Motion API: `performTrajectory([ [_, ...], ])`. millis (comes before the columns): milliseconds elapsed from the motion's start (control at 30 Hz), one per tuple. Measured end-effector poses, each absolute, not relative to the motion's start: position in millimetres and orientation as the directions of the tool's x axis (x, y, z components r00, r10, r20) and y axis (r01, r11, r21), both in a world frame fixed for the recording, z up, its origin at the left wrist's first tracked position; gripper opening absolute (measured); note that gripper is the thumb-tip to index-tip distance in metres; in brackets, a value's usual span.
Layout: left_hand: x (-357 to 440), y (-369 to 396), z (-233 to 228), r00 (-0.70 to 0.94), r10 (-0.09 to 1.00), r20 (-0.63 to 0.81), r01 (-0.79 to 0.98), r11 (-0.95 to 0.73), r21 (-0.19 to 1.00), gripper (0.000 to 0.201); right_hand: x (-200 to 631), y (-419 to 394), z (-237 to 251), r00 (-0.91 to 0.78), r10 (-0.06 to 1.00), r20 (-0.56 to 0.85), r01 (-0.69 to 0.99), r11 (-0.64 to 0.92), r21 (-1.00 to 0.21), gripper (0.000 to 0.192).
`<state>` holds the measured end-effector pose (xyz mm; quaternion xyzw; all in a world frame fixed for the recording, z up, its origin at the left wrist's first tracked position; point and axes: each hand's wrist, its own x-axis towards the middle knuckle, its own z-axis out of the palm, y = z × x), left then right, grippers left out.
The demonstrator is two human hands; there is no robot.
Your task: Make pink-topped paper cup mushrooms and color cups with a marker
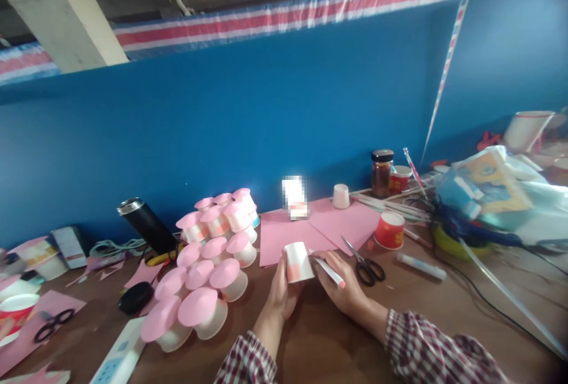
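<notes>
My left hand is closed around the side of a white paper cup, which is turned upside down and has an orange-pink patch low on its wall. In my right hand is a white marker pen with a pinkish-red end; its other end points at the cup's right side. Whether the tip touches the cup I cannot tell. Black-handled scissors lie just beyond my right hand. Behind the cup, pink paper sheets are spread on the brown table.
Several upturned cups with pink paper tops stand to the left, near a black flask and a power strip. At right are a red paper cup, a glue tube, a jar and plastic bags. A blue partition rises behind.
</notes>
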<state>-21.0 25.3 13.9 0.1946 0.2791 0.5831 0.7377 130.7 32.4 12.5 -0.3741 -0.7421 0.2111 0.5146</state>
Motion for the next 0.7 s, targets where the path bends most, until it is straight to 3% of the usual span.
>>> performTrajectory([
  [233,-22.4,27.2,11.5,0.213,0.965,-0.151,-0.727,0.260,0.636,0.050,131.4,30.9,9.4,-0.193,0.781,0.594,0.342,0.621,-0.705,0.021],
  [367,-21.8,28.9,16.9,0.129,0.969,-0.212,-0.734,0.237,0.636,0.044,134.8,54.4,29.6,-0.152,0.731,0.665,0.370,0.666,-0.648,0.024],
  [533,-20.8,30.7,16.5,0.041,0.970,-0.241,-0.744,0.191,0.640,0.040,136.5,52.5,81.3,0.118,0.729,0.675,0.232,0.640,-0.732,0.025],
  [600,-21.0,30.4,14.3,0.047,0.969,-0.242,-0.753,0.193,0.629,0.041,135.7,32.6,90.9,-0.007,0.678,0.735,0.186,0.723,-0.665,0.024],
  [667,-21.4,30.2,12.4,0.074,0.966,-0.247,-0.761,0.215,0.613,0.042,134.8,13.0,88.3,-0.307,0.574,0.759,0.153,0.817,-0.556,0.018],
  [700,-21.6,30.2,11.9,0.086,0.966,-0.243,-0.758,0.222,0.613,0.042,134.5,6.6,82.8,-0.327,0.564,0.758,0.153,0.823,-0.546,0.017],
])
